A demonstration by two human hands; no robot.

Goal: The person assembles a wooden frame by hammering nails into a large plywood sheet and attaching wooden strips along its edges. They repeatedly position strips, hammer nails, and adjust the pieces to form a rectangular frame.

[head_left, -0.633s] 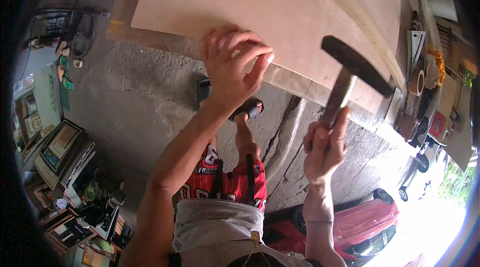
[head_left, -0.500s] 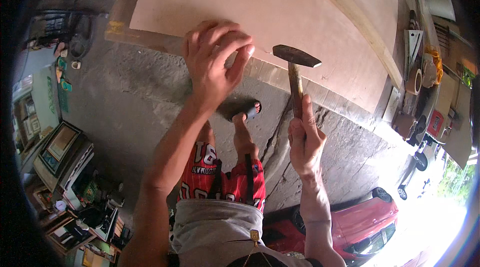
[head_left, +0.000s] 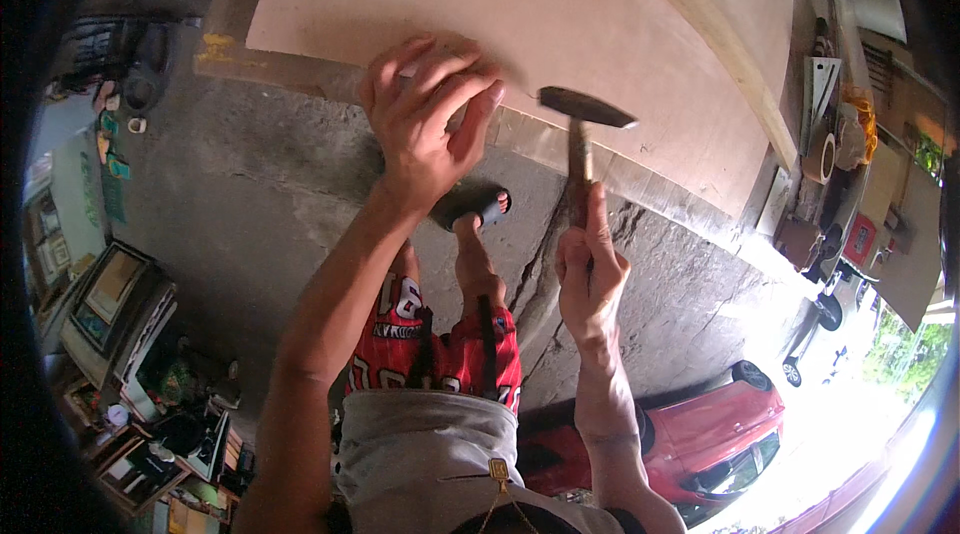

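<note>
While the left hand [head_left: 425, 129] presses flat, the right hand [head_left: 590, 274] grips a dark-headed, wooden-handled hammer [head_left: 582, 129].

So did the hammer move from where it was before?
Yes. The hammer in the right hand came down and leftward: its head was raised above the plywood sheet, and now sits low by the sheet's near edge, close to the left hand.

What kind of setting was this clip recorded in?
Likely an open-fronted roadside carpentry or framing workshop: a large plywood sheet being hammered on a cracked concrete floor, framed pictures stacked at the side, and a red car parked just outside.
</note>
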